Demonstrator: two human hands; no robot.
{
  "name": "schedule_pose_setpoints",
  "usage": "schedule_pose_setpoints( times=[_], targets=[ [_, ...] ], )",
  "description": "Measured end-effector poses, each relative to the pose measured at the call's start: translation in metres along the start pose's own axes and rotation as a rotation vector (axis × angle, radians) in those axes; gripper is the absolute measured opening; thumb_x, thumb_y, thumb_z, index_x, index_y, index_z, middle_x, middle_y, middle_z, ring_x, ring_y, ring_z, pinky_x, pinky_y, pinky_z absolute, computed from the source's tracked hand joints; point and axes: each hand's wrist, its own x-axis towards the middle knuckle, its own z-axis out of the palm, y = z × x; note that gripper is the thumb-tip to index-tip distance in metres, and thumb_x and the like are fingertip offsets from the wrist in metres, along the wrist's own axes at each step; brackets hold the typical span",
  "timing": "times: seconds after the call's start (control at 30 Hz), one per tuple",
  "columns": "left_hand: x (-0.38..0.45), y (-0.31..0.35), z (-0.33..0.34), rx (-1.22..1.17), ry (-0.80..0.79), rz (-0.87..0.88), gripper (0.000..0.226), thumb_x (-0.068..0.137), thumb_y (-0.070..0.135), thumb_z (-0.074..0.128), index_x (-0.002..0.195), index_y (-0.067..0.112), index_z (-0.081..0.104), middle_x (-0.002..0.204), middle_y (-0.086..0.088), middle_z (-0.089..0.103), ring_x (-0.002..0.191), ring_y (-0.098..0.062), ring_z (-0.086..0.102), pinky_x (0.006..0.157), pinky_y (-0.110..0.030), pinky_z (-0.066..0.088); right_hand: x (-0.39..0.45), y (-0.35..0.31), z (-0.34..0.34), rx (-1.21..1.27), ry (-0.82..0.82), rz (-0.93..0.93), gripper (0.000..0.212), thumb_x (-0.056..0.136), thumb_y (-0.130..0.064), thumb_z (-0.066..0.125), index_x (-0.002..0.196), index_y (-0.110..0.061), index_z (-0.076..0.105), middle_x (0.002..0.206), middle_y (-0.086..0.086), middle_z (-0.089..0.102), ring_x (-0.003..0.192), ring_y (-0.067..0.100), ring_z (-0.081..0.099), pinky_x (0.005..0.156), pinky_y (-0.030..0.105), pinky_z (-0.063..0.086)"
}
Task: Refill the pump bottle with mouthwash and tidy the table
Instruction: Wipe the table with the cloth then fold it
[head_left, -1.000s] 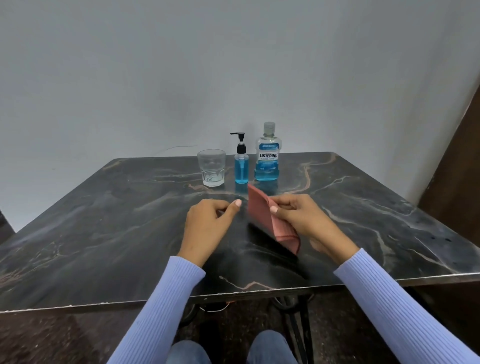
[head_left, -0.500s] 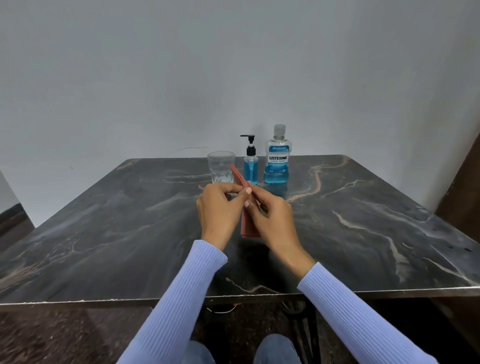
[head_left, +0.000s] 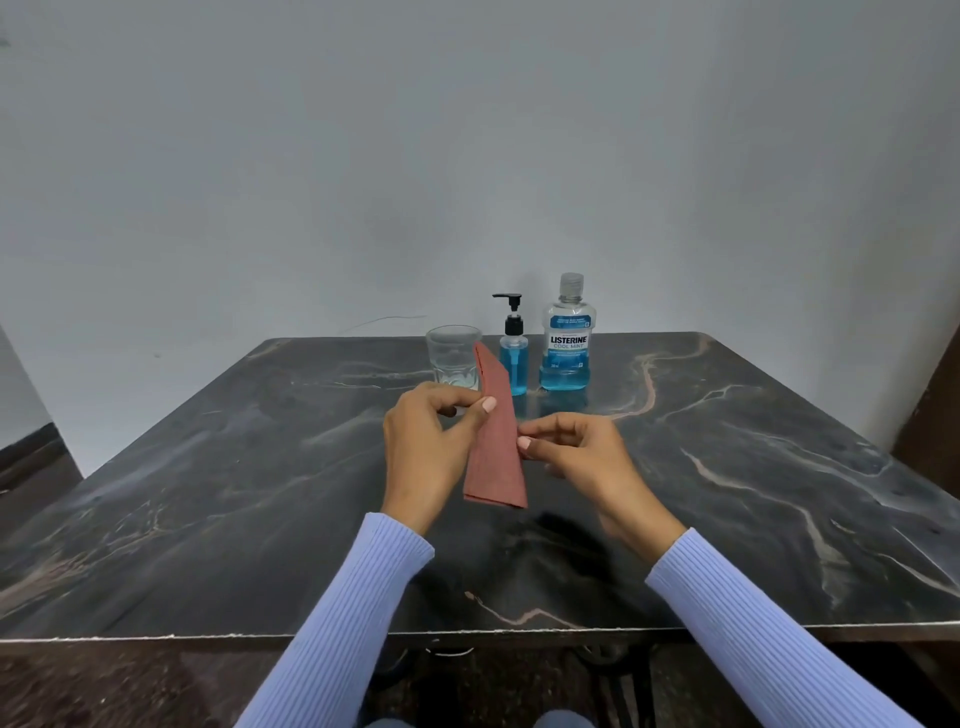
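Pinching the folded red cloth (head_left: 496, 447) with the left hand (head_left: 431, 447) and right hand (head_left: 576, 457), keep the edges lined up, then lay it flat on the table (head_left: 208, 493).

I see soft, even, slightly dim light. The marble table (head_left: 727, 467) shows a dull sheen and a dark shadow beneath the hands. Wide-angle distortion bends the edges; focus is sharp.

So it's a dark marble-look table (head_left: 727, 467) with pale veins running through it. At the far edge, left to right, stand an empty glass tumbler (head_left: 453, 356), a small pump bottle (head_left: 513, 358) of blue liquid and a Listerine Cool Mint bottle (head_left: 568, 338), close together in a row.
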Motion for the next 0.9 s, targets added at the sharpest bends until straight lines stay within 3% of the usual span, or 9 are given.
schedule_pose_setpoints(
  times=[0.27,0.47,0.67,0.83,0.9],
  targets=[
    [0.023,-0.018,-0.028,0.002,0.041,-0.050,0.011,0.080,0.020,0.073,0.089,0.016,0.076,0.081,0.009,0.071,0.079,0.000,0.064,0.069,-0.013,0.045,0.022,-0.020,0.012,0.006,-0.001,-0.009,0.018,0.068,-0.005,0.081,0.080,-0.012,0.070,0.078,0.002,0.071,0.072,0.008,0.068,0.055,0.020,0.054],
    [0.056,-0.045,-0.048,0.117,0.084,-0.137,0.012,0.076,0.022,0.077,0.086,0.015,0.076,0.083,0.002,0.073,0.082,-0.011,0.067,0.081,-0.030,0.052,0.052,-0.035,0.047,-0.105,-0.033,-0.088,0.016,0.067,-0.006,0.083,0.078,-0.010,0.072,0.077,0.002,0.070,0.073,0.011,0.065,0.054,0.020,0.055],
    [0.098,-0.084,-0.059,0.223,0.067,-0.254,0.013,0.074,0.022,0.079,0.084,0.014,0.076,0.089,-0.004,0.075,0.086,-0.016,0.066,0.086,-0.037,0.053,0.088,-0.026,0.089,-0.194,-0.030,-0.084,0.012,0.069,-0.004,0.081,0.075,-0.011,0.073,0.084,0.007,0.073,0.072,0.012,0.068,0.059,0.021,0.057],
    [0.131,-0.114,-0.057,0.309,0.019,-0.317,0.018,0.073,0.022,0.080,0.086,0.010,0.076,0.096,-0.008,0.074,0.091,-0.021,0.066,0.083,-0.036,0.051,0.120,-0.014,0.125,-0.310,0.018,-0.047,0.014,0.071,-0.006,0.080,0.084,-0.006,0.075,0.088,0.008,0.074,0.082,0.017,0.069,0.081,0.036,0.058],
    [0.144,-0.125,-0.056,0.319,0.017,-0.343,0.018,0.073,0.022,0.080,0.086,0.010,0.076,0.097,-0.010,0.074,0.090,-0.022,0.066,0.079,-0.034,0.050,0.132,-0.012,0.138,-0.370,0.037,-0.056,0.014,0.073,-0.007,0.079,0.086,-0.006,0.075,0.091,0.008,0.074,0.086,0.018,0.069,0.085,0.034,0.056]
  ],
)
